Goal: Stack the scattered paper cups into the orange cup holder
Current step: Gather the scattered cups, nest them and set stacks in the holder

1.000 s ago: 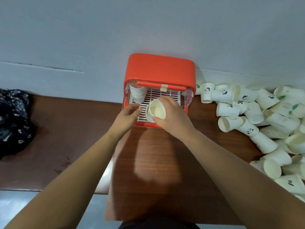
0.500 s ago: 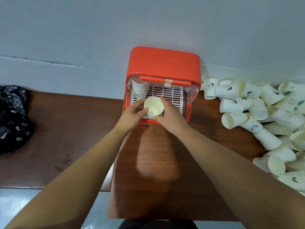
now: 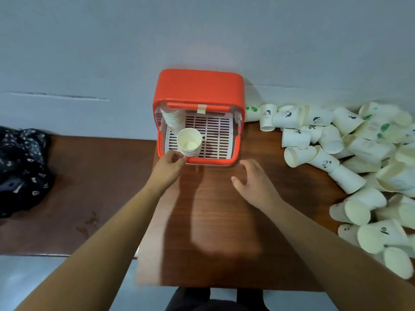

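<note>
- Head view: orange cup holder (image 3: 197, 88) stands at the table's (image 3: 215, 232) far edge, against the wall; scattered cups (image 3: 336, 142) crowd its right side.
- Left hand (image 3: 168, 168) pinches the nested cups (image 3: 189, 141) at the holder's front-left.
- Right hand (image 3: 254, 182), fingers spread and holding nothing, has let go of those cups since 0.5 s ago.

One orange cup holder (image 3: 197, 88); two cup stacks (image 3: 189, 142) inside; loose paper cups (image 3: 296, 136) were over twenty; left hand (image 3: 167, 169), right hand (image 3: 253, 182): two; one dark cloth (image 3: 20, 167).
</note>
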`<action>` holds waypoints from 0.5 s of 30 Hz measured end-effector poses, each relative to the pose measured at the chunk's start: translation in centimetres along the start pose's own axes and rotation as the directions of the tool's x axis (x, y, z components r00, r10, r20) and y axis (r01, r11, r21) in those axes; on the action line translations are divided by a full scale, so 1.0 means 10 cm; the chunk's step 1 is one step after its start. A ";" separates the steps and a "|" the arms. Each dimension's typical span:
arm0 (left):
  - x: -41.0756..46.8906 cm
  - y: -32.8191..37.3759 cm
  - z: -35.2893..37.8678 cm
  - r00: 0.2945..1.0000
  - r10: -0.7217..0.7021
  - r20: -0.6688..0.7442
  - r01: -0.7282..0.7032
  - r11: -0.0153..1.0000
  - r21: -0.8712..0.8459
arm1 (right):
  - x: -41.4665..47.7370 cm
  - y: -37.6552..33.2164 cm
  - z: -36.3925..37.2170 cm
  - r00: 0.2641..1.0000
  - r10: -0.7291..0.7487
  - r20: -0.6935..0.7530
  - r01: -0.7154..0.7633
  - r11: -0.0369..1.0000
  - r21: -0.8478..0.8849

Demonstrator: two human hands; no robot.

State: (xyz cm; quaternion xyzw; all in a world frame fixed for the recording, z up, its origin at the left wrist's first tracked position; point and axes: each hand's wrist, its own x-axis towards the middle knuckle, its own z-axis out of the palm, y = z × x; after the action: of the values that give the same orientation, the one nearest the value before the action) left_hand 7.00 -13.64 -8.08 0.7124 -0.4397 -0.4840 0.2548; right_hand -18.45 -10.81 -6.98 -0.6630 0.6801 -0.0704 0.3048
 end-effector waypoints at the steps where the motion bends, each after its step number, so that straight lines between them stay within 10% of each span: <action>1: -0.09 0.03 0.12 1.000 0.016 0.018 -0.017 0.999 0.039 | -0.09 0.20 -0.08 1.000 0.018 0.002 -0.018 0.999 -0.029; 15: -0.17 1.26 2.64 0.943 0.258 0.209 -0.320 0.876 0.360 | -0.06 2.26 -1.33 0.986 0.048 -0.158 -0.074 0.985 -0.158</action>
State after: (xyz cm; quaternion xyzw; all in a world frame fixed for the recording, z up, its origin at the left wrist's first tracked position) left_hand -22.11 -16.61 -7.97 0.6353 -0.6468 -0.3970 0.1430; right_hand -44.66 -11.81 -7.40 -0.6570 0.7252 -0.0560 0.1982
